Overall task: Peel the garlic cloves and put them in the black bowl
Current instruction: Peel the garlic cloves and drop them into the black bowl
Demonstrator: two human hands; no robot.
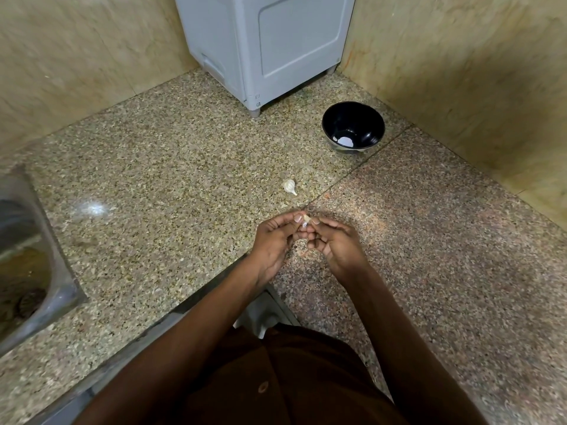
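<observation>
Over a speckled granite counter (pixel 153 167), the left hand (pixel 273 240) and right hand (pixel 334 242) together pinch a garlic clove (pixel 306 220). The garlic bulb (pixel 290 186) lies just beyond; the black bowl (pixel 352 127) sits farther back. No legible writing shows.

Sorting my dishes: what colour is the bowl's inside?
Glossy black, with white glare spots near the bottom of the bowl; head view shows it.

Soft, fairly dim indoor light falls from above, throwing a white glare patch on the polished speckled granite countertop (pixel 147 167) at left and a bright reflection inside the glossy round black bowl (pixel 353 125). The wide lens bends the beige marble walls (pixel 76 56) and counter edges outward. The stainless steel sink (pixel 33 265) at the left edge looks smeared, possibly from blur.
</observation>
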